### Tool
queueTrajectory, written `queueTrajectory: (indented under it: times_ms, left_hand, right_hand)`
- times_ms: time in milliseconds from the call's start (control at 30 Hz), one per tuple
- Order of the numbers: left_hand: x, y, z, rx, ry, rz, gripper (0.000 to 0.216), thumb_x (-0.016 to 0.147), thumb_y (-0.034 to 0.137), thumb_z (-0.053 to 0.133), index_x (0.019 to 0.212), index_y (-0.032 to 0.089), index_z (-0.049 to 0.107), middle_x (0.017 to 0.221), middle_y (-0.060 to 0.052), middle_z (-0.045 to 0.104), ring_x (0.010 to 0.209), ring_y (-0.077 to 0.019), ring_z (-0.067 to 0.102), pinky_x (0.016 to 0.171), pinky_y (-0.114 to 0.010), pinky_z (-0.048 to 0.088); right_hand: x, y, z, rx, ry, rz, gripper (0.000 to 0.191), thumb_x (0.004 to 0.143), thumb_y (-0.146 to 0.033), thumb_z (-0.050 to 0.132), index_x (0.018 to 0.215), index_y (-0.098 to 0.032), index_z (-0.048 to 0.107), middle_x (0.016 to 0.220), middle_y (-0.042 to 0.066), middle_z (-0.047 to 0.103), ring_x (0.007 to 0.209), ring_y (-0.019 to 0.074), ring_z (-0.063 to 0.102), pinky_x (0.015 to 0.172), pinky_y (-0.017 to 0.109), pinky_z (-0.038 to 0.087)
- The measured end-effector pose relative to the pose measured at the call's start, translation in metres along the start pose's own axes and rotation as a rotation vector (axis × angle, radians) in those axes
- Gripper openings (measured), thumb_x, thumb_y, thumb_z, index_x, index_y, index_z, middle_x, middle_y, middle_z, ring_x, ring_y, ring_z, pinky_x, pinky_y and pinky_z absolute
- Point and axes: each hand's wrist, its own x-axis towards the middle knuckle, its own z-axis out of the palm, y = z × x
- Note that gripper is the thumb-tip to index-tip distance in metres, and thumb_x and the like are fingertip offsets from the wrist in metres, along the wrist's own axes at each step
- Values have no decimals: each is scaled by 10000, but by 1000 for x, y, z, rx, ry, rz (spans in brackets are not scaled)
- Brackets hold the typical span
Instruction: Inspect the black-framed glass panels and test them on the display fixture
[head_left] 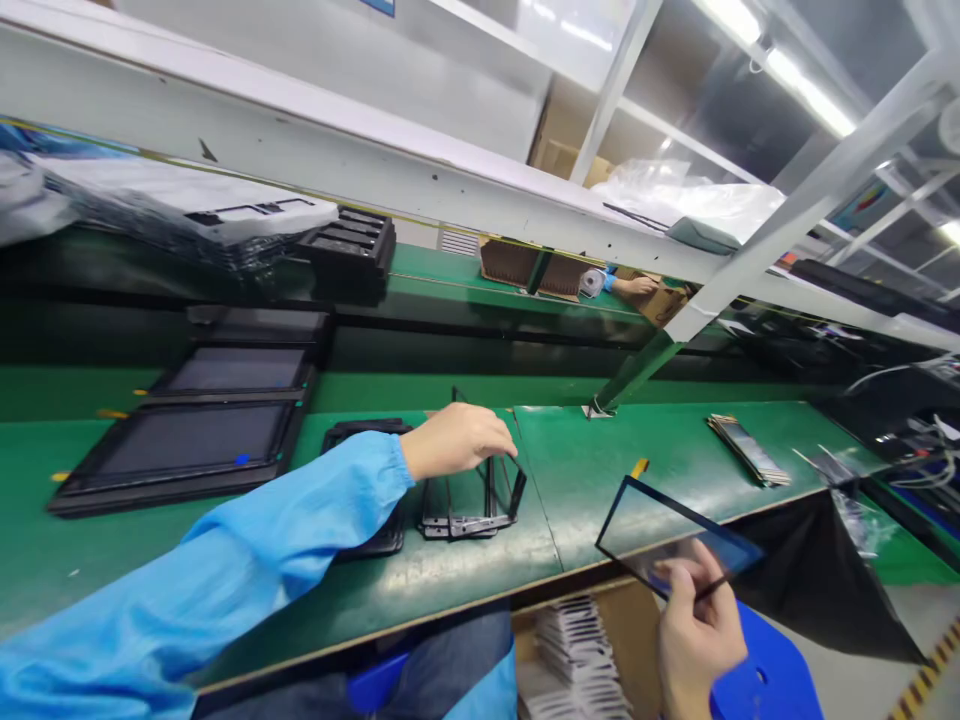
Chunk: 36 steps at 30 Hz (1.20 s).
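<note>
The right hand [699,622] is clamping a black-bordered panel [669,522] between thumb and fingers; likely light, stiff, fragile, it is demanding edge holds. Beyond those fingers, leftward, the left hand [463,440] is pinching what appears a slim frame [518,491].

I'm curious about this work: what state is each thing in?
Framed panel: held up, tilted
Right grip: closed on the panel
Left grip: at black frames, closure unclear
Black frames: on the bench, partly hidden
Dark panels: lying in a row
Cardboard box: open, pale pieces inside
Ceiling lights: lit
</note>
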Motion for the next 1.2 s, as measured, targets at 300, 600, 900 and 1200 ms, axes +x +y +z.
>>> queueTrajectory:
  times_ms: [300,600,900,1200]
  left_hand:
    - [-78,69,-25,-608,338,-813,552,814,147,745,1361,217,736,905,-7,761,769,-150,694,735,-252,582]
    - [-118,102,21,-878,523,-957,616,830,220,779,1437,260,683,938,-33,708,746,-170,686,655,-276,594]
    - [-122,110,29,-918,686,-936,450,880,290,781,1326,232,763,914,-64,756,721,-191,738,637,-284,623]
    - [-117,113,32,-781,789,-916,387,809,199,815,1194,238,836,895,-61,796,775,-188,740,646,-237,633]
  right_hand:
    - [-91,-43,37,447,-601,313,687,784,-333,882,1426,-279,644,824,-24,706,543,120,597,462,221,504]
    - [-130,-55,59,420,-771,420,618,789,-381,882,1361,-227,707,818,-6,700,574,127,589,466,225,502]
    - [-135,-46,55,424,-863,480,609,762,-374,909,1337,-290,727,814,-10,701,563,135,606,451,222,505]
    - [-136,-52,53,428,-866,504,601,765,-368,906,1336,-300,732,829,-7,705,552,132,596,453,226,503]
